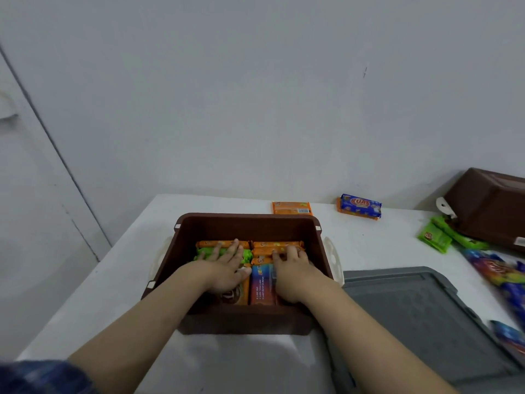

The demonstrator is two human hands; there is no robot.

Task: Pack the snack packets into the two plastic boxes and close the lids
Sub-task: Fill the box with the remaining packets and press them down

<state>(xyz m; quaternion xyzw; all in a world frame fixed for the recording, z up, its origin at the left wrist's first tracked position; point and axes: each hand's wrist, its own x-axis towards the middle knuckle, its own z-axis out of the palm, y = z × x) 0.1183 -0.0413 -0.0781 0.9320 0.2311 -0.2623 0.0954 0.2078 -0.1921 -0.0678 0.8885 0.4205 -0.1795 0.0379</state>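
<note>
A brown plastic box (247, 223) stands open on the white table in front of me, with orange, green and multicoloured snack packets packed inside. My left hand (224, 268) lies flat with straight fingers on a green packet (247, 255) and the orange packets (221, 244) inside the box. My right hand (292, 270) is also inside, its fingertips bent down onto the orange packets (277, 247) at the right. A second brown box (491, 206) lies tipped over at the far right. A grey lid (420, 314) lies flat to the right of the open box.
Loose packets lie on the table: an orange one (292, 208) behind the box, a blue one (360, 206) on an orange one, green ones (434, 237) by the tipped box, and blue multicoloured ones (500, 274) at the right edge. A wall stands close behind.
</note>
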